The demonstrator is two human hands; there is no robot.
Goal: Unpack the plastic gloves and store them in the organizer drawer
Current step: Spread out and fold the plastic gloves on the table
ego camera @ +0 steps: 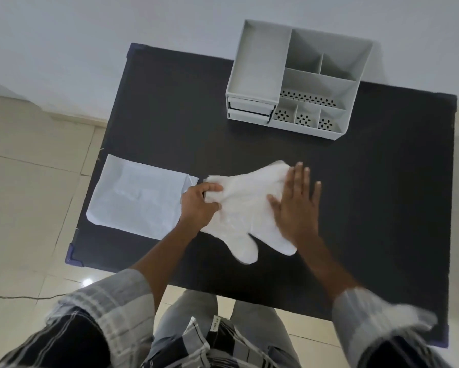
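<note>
Translucent white plastic gloves (247, 205) lie flat, stacked and crumpled; the grey organizer's drawers (249, 108) sit closed.

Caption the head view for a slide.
Left hand pinches the plastic gloves, right hand flat on them, beside empty packaging.

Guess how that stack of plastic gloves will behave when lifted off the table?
Likely floppy: the plastic gloves wrinkle where the left hand pinches them. Probably light and slippery, thin translucent film; the right hand lies flat on them. Layers may slide apart.
</note>
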